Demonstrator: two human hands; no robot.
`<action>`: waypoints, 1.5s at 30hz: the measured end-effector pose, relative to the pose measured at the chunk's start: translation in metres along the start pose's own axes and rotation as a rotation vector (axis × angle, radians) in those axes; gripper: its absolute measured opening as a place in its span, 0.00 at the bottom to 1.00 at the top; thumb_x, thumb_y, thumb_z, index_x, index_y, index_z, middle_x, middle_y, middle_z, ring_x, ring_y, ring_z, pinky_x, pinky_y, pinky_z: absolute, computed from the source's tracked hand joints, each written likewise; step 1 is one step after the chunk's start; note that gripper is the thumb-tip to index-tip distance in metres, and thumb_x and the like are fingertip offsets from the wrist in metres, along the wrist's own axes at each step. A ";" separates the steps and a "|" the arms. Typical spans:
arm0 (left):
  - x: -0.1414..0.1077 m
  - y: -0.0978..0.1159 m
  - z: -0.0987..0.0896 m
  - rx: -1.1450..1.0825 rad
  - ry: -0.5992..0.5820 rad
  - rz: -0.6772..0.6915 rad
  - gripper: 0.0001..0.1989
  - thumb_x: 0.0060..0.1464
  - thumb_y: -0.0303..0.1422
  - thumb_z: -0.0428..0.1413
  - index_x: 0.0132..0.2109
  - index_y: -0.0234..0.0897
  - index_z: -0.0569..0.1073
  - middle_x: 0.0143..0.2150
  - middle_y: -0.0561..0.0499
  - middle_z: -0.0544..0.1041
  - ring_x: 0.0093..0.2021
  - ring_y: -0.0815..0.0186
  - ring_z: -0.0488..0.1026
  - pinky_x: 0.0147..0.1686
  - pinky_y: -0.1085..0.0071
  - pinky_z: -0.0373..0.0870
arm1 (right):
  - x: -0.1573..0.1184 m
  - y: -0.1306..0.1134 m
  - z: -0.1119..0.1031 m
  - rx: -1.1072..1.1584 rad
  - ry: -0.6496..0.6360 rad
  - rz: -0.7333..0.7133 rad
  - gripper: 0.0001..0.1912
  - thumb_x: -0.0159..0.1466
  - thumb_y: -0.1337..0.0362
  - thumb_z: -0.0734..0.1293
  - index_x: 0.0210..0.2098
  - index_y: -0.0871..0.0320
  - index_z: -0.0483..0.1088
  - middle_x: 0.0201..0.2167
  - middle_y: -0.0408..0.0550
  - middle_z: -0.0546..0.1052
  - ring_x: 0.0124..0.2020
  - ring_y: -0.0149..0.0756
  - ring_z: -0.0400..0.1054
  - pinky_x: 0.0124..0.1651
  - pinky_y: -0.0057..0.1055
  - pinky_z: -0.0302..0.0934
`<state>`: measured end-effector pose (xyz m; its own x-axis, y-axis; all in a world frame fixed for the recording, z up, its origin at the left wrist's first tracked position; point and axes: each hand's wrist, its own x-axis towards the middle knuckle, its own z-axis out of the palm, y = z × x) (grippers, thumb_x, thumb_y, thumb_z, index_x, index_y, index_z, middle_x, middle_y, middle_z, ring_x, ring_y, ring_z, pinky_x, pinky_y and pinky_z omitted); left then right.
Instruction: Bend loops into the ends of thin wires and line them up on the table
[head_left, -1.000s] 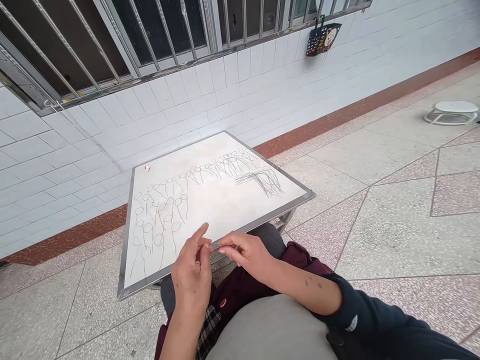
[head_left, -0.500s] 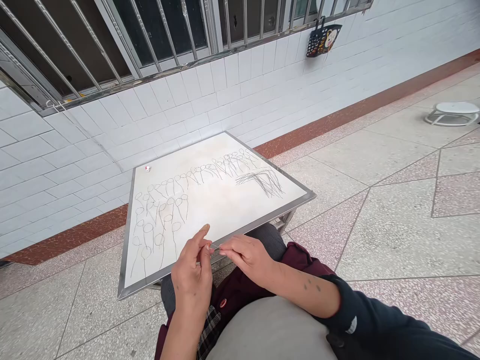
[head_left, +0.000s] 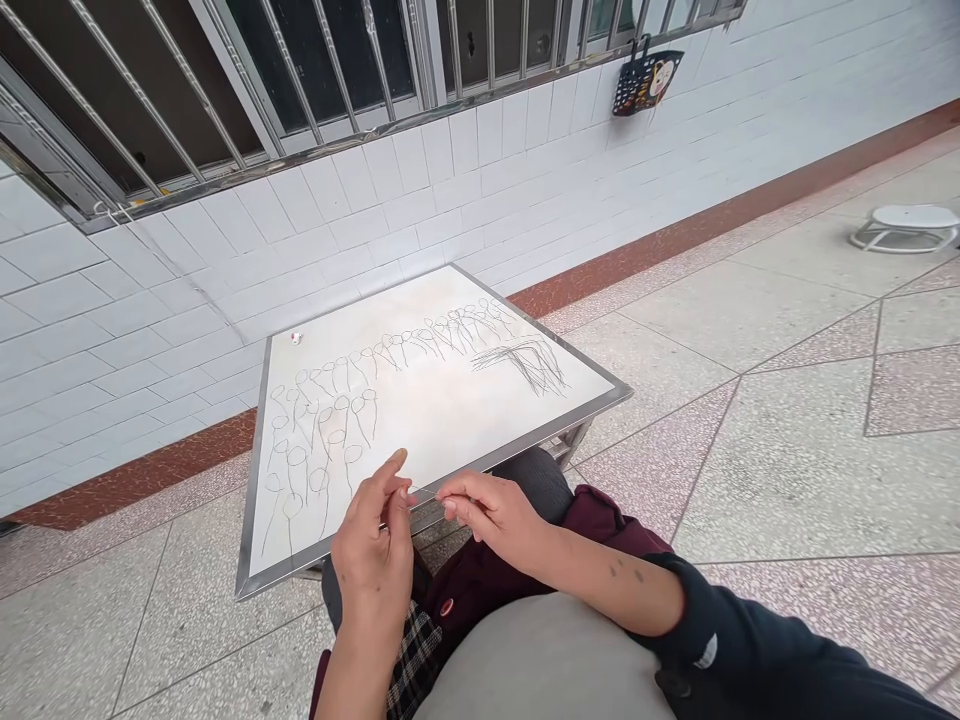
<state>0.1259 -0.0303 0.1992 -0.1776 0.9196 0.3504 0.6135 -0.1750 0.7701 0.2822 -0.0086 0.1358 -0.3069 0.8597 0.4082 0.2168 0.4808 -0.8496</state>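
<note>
My left hand [head_left: 372,550] and my right hand [head_left: 499,518] are held over my lap at the near edge of the white table [head_left: 431,420]. Both are closed in a pinch, fingertips facing each other. A thin dark wire [head_left: 426,495] spans the small gap between them; its ends are hidden by the fingers. Beyond them, many wires with a round loop at one end [head_left: 457,322] lie in a long row across the tabletop, with more at the left side. A bundle of plain thin wires [head_left: 536,365] lies at the right side.
A small white and red object [head_left: 296,338] sits at the table's far left corner. The table has a grey metal rim [head_left: 556,430] and stands by a white tiled wall [head_left: 360,225]. A black basket [head_left: 646,80] hangs from the window bars. A white stool [head_left: 907,225] stands far right.
My left hand has shifted a little to the left, away from my right hand, widening the gap between the fingertips. The right hand and the wires on the table look unmoved.
</note>
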 end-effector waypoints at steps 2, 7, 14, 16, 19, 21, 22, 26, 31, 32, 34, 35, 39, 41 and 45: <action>0.001 -0.001 -0.001 -0.001 0.012 -0.010 0.16 0.59 0.35 0.50 0.52 0.44 0.73 0.38 0.51 0.77 0.33 0.66 0.77 0.36 0.67 0.76 | -0.001 0.003 0.000 0.054 -0.033 0.020 0.12 0.69 0.63 0.56 0.43 0.56 0.69 0.30 0.43 0.74 0.24 0.25 0.67 0.30 0.23 0.63; 0.004 -0.005 -0.006 -0.013 0.011 0.009 0.15 0.58 0.35 0.50 0.51 0.45 0.74 0.37 0.52 0.77 0.33 0.67 0.77 0.36 0.68 0.75 | -0.002 0.007 -0.001 0.161 -0.079 0.098 0.14 0.69 0.60 0.56 0.43 0.56 0.70 0.30 0.44 0.74 0.27 0.26 0.67 0.23 0.20 0.62; 0.009 -0.015 -0.017 0.052 0.153 0.012 0.16 0.56 0.34 0.51 0.51 0.45 0.74 0.37 0.53 0.76 0.33 0.67 0.76 0.39 0.68 0.74 | -0.002 0.008 -0.009 0.059 -0.134 0.119 0.10 0.68 0.63 0.57 0.39 0.57 0.69 0.28 0.42 0.74 0.28 0.27 0.68 0.29 0.22 0.63; 0.010 -0.018 -0.018 0.052 0.170 -0.001 0.16 0.56 0.34 0.51 0.50 0.45 0.74 0.37 0.53 0.76 0.33 0.67 0.77 0.40 0.67 0.74 | -0.004 0.009 -0.012 0.001 -0.127 0.089 0.10 0.68 0.64 0.57 0.38 0.57 0.69 0.28 0.42 0.74 0.29 0.27 0.68 0.31 0.23 0.63; 0.009 -0.021 -0.020 0.070 0.202 -0.036 0.16 0.55 0.34 0.51 0.50 0.45 0.75 0.37 0.53 0.77 0.33 0.67 0.77 0.42 0.66 0.74 | -0.009 0.012 -0.017 -0.060 -0.130 0.054 0.10 0.68 0.66 0.56 0.37 0.57 0.69 0.29 0.42 0.74 0.30 0.28 0.68 0.34 0.24 0.62; 0.011 -0.022 -0.023 0.110 0.224 -0.042 0.16 0.55 0.34 0.52 0.50 0.45 0.75 0.36 0.54 0.77 0.32 0.67 0.77 0.42 0.66 0.74 | -0.013 0.018 -0.021 -0.089 -0.124 0.062 0.10 0.68 0.67 0.56 0.37 0.57 0.69 0.28 0.42 0.73 0.30 0.28 0.68 0.34 0.25 0.62; 0.012 -0.023 -0.025 0.135 0.237 -0.039 0.16 0.55 0.34 0.52 0.50 0.45 0.75 0.36 0.54 0.77 0.32 0.67 0.77 0.42 0.66 0.74 | -0.015 0.021 -0.023 -0.099 -0.112 0.082 0.10 0.67 0.66 0.56 0.36 0.57 0.69 0.28 0.42 0.73 0.29 0.28 0.68 0.33 0.25 0.62; 0.017 -0.028 -0.035 0.145 0.232 -0.032 0.18 0.54 0.34 0.53 0.52 0.46 0.73 0.36 0.54 0.77 0.34 0.67 0.77 0.41 0.67 0.74 | -0.018 0.029 -0.031 -0.081 -0.014 0.210 0.11 0.68 0.63 0.57 0.36 0.57 0.69 0.26 0.41 0.73 0.23 0.27 0.65 0.25 0.23 0.61; 0.019 -0.023 -0.034 0.010 0.173 -0.108 0.19 0.53 0.34 0.54 0.53 0.45 0.73 0.34 0.54 0.76 0.32 0.67 0.76 0.42 0.65 0.74 | -0.003 0.014 -0.034 -0.133 0.024 0.064 0.11 0.68 0.60 0.59 0.41 0.55 0.72 0.32 0.45 0.76 0.28 0.30 0.69 0.32 0.26 0.64; 0.018 -0.021 -0.032 -0.002 0.153 -0.122 0.19 0.53 0.34 0.54 0.53 0.45 0.73 0.34 0.54 0.76 0.32 0.67 0.76 0.42 0.65 0.74 | 0.001 0.010 -0.031 -0.157 -0.008 0.008 0.11 0.67 0.59 0.61 0.42 0.55 0.72 0.34 0.46 0.77 0.32 0.31 0.70 0.35 0.27 0.65; 0.017 -0.018 -0.026 -0.030 0.090 -0.137 0.19 0.54 0.35 0.54 0.53 0.46 0.72 0.34 0.54 0.75 0.32 0.67 0.76 0.42 0.65 0.73 | 0.008 0.005 -0.023 -0.191 -0.074 -0.060 0.12 0.66 0.58 0.63 0.44 0.55 0.73 0.37 0.47 0.78 0.36 0.33 0.71 0.40 0.29 0.65; 0.016 -0.018 -0.023 -0.047 0.054 -0.141 0.19 0.54 0.36 0.53 0.53 0.45 0.72 0.34 0.54 0.75 0.31 0.67 0.76 0.41 0.65 0.73 | 0.009 0.005 -0.018 -0.197 -0.097 -0.077 0.12 0.66 0.58 0.63 0.44 0.55 0.73 0.37 0.47 0.78 0.37 0.34 0.71 0.41 0.30 0.65; 0.017 -0.022 -0.012 -0.096 -0.067 -0.132 0.20 0.55 0.38 0.52 0.55 0.43 0.70 0.34 0.53 0.76 0.31 0.67 0.76 0.37 0.67 0.73 | 0.007 0.012 -0.003 -0.152 -0.118 -0.082 0.10 0.67 0.61 0.62 0.40 0.55 0.74 0.35 0.46 0.78 0.37 0.33 0.72 0.42 0.29 0.65; 0.019 -0.026 -0.010 -0.076 -0.108 -0.123 0.21 0.55 0.38 0.51 0.57 0.44 0.68 0.35 0.53 0.77 0.31 0.67 0.76 0.37 0.67 0.73 | 0.003 0.016 -0.002 -0.113 -0.096 -0.034 0.10 0.66 0.62 0.62 0.37 0.55 0.74 0.33 0.45 0.78 0.35 0.32 0.72 0.40 0.27 0.65; 0.025 -0.036 -0.010 0.010 -0.143 -0.124 0.24 0.55 0.39 0.52 0.59 0.46 0.66 0.37 0.53 0.78 0.33 0.65 0.75 0.39 0.65 0.71 | 0.001 0.026 -0.011 0.014 -0.021 0.247 0.11 0.64 0.58 0.62 0.35 0.56 0.73 0.26 0.42 0.74 0.20 0.27 0.65 0.23 0.23 0.61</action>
<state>0.0913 -0.0043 0.1859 -0.1416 0.9746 0.1734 0.6014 -0.0545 0.7971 0.2982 0.0065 0.1180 -0.2657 0.9471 0.1803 0.2748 0.2536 -0.9274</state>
